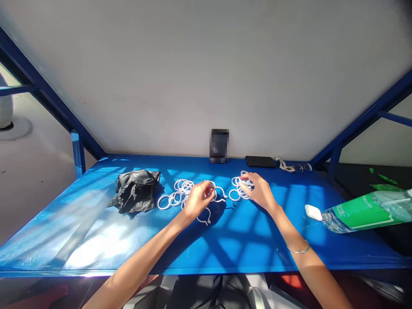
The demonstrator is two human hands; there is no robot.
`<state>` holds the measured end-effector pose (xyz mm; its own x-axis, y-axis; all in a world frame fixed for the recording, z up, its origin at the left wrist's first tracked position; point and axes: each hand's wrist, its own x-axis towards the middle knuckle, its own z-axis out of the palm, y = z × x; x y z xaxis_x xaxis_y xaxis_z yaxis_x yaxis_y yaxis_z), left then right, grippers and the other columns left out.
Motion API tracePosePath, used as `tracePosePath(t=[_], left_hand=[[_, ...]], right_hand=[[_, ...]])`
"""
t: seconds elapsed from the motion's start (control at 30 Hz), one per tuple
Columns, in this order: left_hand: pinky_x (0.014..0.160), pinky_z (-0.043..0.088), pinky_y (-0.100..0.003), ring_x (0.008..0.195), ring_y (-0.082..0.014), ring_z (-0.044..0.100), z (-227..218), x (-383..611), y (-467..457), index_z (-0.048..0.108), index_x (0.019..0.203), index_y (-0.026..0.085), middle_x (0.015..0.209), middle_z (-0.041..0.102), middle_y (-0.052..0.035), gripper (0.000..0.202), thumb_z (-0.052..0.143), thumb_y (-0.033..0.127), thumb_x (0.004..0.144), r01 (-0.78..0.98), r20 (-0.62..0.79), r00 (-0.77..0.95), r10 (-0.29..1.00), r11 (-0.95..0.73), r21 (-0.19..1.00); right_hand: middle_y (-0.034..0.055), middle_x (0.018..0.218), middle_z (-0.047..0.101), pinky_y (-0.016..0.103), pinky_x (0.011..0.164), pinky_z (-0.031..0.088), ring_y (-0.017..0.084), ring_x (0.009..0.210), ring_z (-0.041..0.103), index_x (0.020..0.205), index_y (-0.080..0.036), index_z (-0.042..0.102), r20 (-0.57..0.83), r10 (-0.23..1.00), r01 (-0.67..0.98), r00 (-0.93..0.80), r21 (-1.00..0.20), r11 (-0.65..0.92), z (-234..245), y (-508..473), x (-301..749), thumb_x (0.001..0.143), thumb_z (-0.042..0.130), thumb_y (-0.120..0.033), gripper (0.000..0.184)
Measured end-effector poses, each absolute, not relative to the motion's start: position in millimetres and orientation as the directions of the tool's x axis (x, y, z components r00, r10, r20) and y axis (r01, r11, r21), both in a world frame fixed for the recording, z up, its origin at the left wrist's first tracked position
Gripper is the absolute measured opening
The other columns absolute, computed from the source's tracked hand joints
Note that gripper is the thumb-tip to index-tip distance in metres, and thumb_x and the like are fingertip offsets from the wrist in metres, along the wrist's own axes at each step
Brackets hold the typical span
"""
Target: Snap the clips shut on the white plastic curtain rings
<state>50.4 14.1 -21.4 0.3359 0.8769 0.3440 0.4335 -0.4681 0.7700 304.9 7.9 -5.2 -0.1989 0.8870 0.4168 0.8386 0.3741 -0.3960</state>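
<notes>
Around the middle of a blue desk [231,253] sit two loose bunches of white rings. Left hand [200,198] is over the left bunch [184,187], fingers curled in, can't tell if it's actually pinching one. Right hand [256,189] is on the right bunch [237,195], thumb and fingers bent over, can't tell if that's a proper grip either. Clockwise from the hands: dark blurred-out thing [219,146] at 12, black phone [260,162] between 1 and 2, glasses [298,168] at 2, green-labelled bottle [367,211] at 3, crumpled black bag [137,192] at 9.
</notes>
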Motion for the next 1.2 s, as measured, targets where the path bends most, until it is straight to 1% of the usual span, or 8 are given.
tracePosePath(t=[0.2,0.4,0.53,0.63,0.7,0.87,1.0,1.2], left_hand=[[0.059,0.038,-0.026,0.058,-0.0134,0.052,-17.6,52.4,10.4,0.054,0.075,0.018,0.064,0.058,0.0001,0.017,0.054,0.031,0.086,0.436,0.315,0.212,0.925,-0.378,0.817],[0.060,0.040,-0.025,0.058,-0.0124,0.052,-17.4,54.0,9.1,0.053,0.078,0.018,0.066,0.058,0.0008,0.022,0.053,0.037,0.089,0.381,0.295,0.274,0.916,-0.385,0.841],[0.067,0.046,-0.029,0.071,-0.0159,0.057,-16.2,55.0,8.1,0.060,0.102,0.018,0.079,0.062,-0.0009,0.033,0.064,0.047,0.087,0.346,0.315,0.346,0.883,-0.433,0.832],[0.076,0.048,-0.032,0.084,-0.0190,0.059,-18.1,54.7,7.9,0.057,0.121,0.017,0.093,0.064,-0.0039,0.050,0.070,0.048,0.085,0.335,0.340,0.444,0.829,-0.505,0.795],[0.077,0.049,-0.032,0.087,-0.0192,0.058,-20.3,54.1,8.0,0.056,0.126,0.017,0.097,0.063,-0.0050,0.050,0.068,0.047,0.088,0.329,0.357,0.489,0.796,-0.547,0.770],[0.078,0.049,-0.032,0.085,-0.0178,0.058,-24.8,53.2,7.6,0.055,0.128,0.018,0.095,0.061,-0.0049,0.043,0.060,0.044,0.094,0.313,0.421,0.506,0.753,-0.616,0.723],[0.079,0.050,-0.033,0.084,-0.0176,0.059,-27.6,53.1,7.3,0.055,0.127,0.019,0.094,0.062,-0.0053,0.042,0.059,0.045,0.094,0.326,0.453,0.511,0.730,-0.652,0.684],[0.077,0.051,-0.032,0.083,-0.0174,0.060,-32.1,51.8,8.3,0.055,0.127,0.018,0.094,0.063,-0.0054,0.042,0.056,0.047,0.096,0.313,0.486,0.531,0.695,-0.693,0.650]], right_hand=[[0.0078,0.104,0.073,0.041,0.083,0.056,0.028,0.096,0.070,0.106,-0.022,0.066,0.362,0.865,0.672,-0.348,-0.547,0.499,-8.3,-11.6,265.4,0.087,0.070,-0.038,0.025],[0.0087,0.092,0.074,0.042,0.078,0.056,0.027,0.086,0.070,0.094,-0.021,0.067,0.406,0.850,0.630,-0.334,-0.575,0.522,-19.0,-9.9,261.3,0.094,0.060,-0.036,0.017],[0.0093,0.089,0.073,0.043,0.077,0.056,0.027,0.084,0.070,0.090,-0.021,0.068,0.429,0.851,0.618,-0.302,-0.592,0.518,-19.5,-6.8,264.5,0.097,0.054,-0.040,0.025],[0.0080,0.088,0.073,0.045,0.080,0.056,0.027,0.084,0.069,0.088,-0.024,0.069,0.454,0.851,0.593,-0.263,-0.620,0.514,-18.2,-6.8,265.6,0.097,0.054,-0.043,0.026],[0.0069,0.088,0.074,0.044,0.082,0.055,0.027,0.086,0.069,0.088,-0.026,0.069,0.465,0.850,0.575,-0.250,-0.635,0.516,-17.7,-7.3,265.8,0.096,0.055,-0.043,0.023],[0.0054,0.086,0.073,0.039,0.079,0.056,0.023,0.082,0.068,0.085,-0.024,0.068,0.484,0.841,0.487,-0.241,-0.690,0.536,-18.5,-7.2,266.3,0.093,0.060,-0.042,0.022],[0.0039,0.082,0.071,0.035,0.072,0.056,0.020,0.076,0.067,0.080,-0.022,0.065,0.427,0.873,0.392,-0.235,-0.780,0.487,-20.9,-5.6,266.7,0.091,0.062,-0.044,0.025],[0.0028,0.074,0.067,0.035,0.069,0.054,0.021,0.071,0.065,0.072,-0.023,0.062,0.381,0.894,0.329,-0.237,-0.834,0.443,-22.9,-4.0,266.6,0.091,0.063,-0.044,0.027]])
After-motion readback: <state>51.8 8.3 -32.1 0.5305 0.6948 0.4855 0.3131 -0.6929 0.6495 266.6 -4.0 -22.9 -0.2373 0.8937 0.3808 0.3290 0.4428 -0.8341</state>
